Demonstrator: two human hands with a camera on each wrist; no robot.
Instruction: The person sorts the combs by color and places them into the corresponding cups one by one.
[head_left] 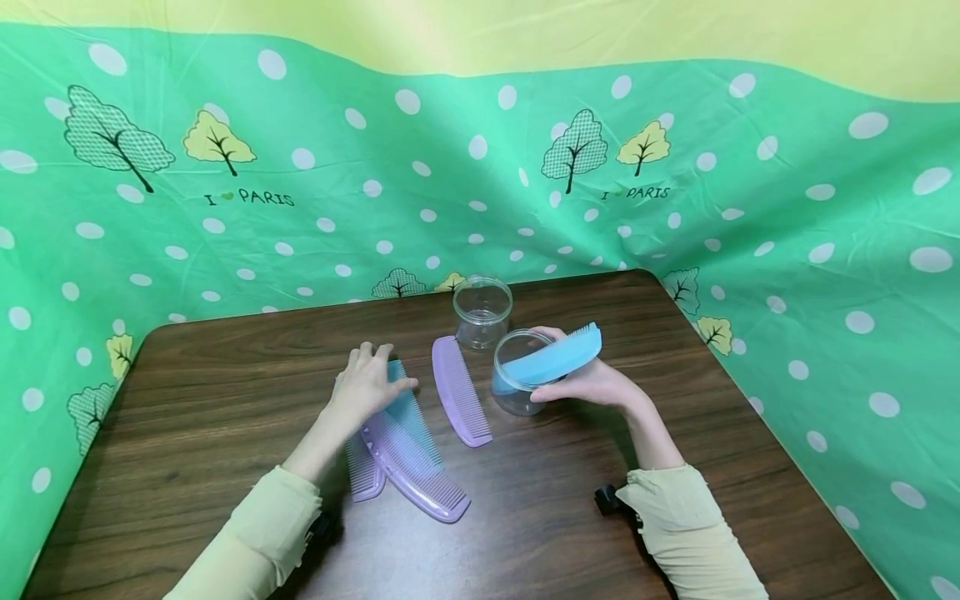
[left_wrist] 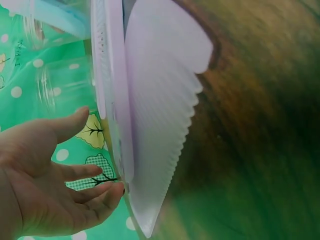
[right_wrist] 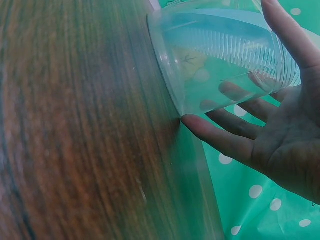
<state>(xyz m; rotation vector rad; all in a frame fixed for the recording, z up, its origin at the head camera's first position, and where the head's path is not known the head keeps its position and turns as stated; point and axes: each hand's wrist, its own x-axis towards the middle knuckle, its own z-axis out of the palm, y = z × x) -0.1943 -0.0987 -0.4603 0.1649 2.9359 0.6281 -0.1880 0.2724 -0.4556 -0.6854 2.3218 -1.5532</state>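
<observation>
My right hand (head_left: pixel 592 383) grips a clear round jar (head_left: pixel 517 404) from its right side, thumb and fingers around the wall. A light blue comb (head_left: pixel 558 356) leans in that jar, its upper end sticking out past the rim to the right. To the left, my left hand (head_left: pixel 363 387) is over the far end of a pile of combs, fingers spread and loosely bent. The pile has a blue comb (head_left: pixel 408 417), a purple comb (head_left: pixel 416 473) lying across it, and another purple comb (head_left: pixel 365 475) at its left. In the left wrist view the hand (left_wrist: pixel 60 175) holds nothing.
A separate purple comb (head_left: pixel 459 392) lies between the pile and the held jar. Behind it stands a second clear jar (head_left: pixel 482 312) near the far edge of the dark wooden table (head_left: pixel 247 392). A green dotted cloth (head_left: pixel 420 192) hangs behind and beside the table.
</observation>
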